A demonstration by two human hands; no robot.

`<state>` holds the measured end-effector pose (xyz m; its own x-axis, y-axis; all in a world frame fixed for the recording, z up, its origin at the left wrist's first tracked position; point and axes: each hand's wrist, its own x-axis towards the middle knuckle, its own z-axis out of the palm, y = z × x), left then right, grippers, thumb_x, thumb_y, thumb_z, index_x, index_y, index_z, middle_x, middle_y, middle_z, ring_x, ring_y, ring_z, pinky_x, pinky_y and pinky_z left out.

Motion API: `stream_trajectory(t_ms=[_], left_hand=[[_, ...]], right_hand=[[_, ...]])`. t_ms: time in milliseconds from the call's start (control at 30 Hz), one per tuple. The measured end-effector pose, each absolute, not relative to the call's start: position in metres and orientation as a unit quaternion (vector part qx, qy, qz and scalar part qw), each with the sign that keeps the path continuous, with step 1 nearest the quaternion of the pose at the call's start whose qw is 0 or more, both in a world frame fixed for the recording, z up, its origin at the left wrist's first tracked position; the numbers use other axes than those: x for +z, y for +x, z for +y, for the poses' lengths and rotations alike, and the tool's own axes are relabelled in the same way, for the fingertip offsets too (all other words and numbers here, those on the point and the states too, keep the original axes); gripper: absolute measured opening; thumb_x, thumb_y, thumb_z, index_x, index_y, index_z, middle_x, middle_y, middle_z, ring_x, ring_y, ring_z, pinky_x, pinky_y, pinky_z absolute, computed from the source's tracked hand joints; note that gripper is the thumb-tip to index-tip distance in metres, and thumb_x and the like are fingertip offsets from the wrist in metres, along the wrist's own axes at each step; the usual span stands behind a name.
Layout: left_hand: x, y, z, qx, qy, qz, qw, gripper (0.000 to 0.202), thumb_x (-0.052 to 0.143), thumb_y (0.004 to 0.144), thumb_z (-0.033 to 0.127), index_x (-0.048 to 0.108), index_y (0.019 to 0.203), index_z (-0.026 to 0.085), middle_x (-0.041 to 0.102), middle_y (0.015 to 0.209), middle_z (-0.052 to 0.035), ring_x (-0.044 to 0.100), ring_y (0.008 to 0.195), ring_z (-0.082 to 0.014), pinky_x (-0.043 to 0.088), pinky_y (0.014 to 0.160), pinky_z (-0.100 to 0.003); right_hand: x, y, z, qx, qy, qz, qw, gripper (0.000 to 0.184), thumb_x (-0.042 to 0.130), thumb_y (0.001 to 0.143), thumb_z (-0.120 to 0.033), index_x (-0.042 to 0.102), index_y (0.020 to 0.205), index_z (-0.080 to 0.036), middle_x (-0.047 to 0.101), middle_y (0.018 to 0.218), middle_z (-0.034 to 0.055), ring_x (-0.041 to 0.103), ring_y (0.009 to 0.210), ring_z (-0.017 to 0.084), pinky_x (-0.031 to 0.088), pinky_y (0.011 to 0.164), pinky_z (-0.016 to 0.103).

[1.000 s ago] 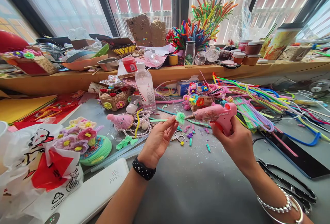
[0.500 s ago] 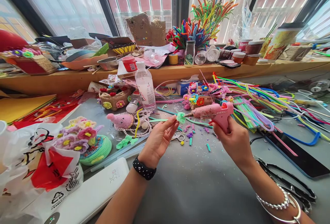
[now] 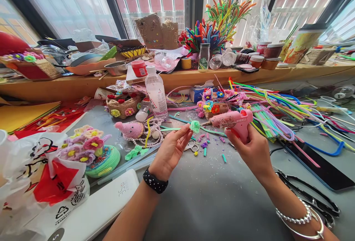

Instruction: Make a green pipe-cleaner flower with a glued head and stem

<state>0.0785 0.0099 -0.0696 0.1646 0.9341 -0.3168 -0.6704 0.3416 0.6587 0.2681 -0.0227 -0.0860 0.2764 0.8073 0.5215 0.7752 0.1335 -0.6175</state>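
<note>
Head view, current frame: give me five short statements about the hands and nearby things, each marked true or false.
1. The left hand holds a green fuzzy piece. True.
2. The right hand holds scissors. False: it holds a pink glue gun.
3. The left arm wears a black dotted band. True.
4. The white device lies beyond the right arm. False: it lies left of the left arm.
5. The nozzle points toward the green fuzzy piece. True.
</note>
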Motion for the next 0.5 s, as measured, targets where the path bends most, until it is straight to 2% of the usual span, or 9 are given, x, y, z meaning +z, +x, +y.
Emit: stream_trajectory(t_ms=[133, 500], left_hand=[[-0.0689, 0.0791, 0.0089, 0.541, 0.187, 0.355, 0.739, 0.003, 0.062, 0.064, 0.006, 0.063, 0.066, 0.008, 0.064, 0.065, -0.0006, 0.061, 0.057, -0.0053, 0.052, 0.054, -0.010], [-0.0711, 0.0796, 0.0094, 0.539, 0.203, 0.353, 0.737, 0.003, 0.063, 0.063, 0.006, 0.062, 0.064, 0.009, 0.064, 0.066, -0.0008, 0.061, 0.058, -0.0057, 0.052, 0.057, -0.011]], right_hand=[[-0.0823, 0.2664, -0.0238, 0.033, -0.660, -0.593, 0.459, 0.029, 0.055, 0.067, -0.045, 0.049, 0.068, -0.016, 0.043, 0.051, -0.0034, 0.034, 0.042, 0.009, 0.030, 0.037, 0.019], [-0.0846, 0.2690, -0.0228, 0.052, -0.665, -0.585, 0.461, 0.032, 0.056, 0.064, -0.047, 0.046, 0.059, -0.017, 0.038, 0.045, -0.0052, 0.031, 0.039, 0.007, 0.029, 0.034, 0.018]])
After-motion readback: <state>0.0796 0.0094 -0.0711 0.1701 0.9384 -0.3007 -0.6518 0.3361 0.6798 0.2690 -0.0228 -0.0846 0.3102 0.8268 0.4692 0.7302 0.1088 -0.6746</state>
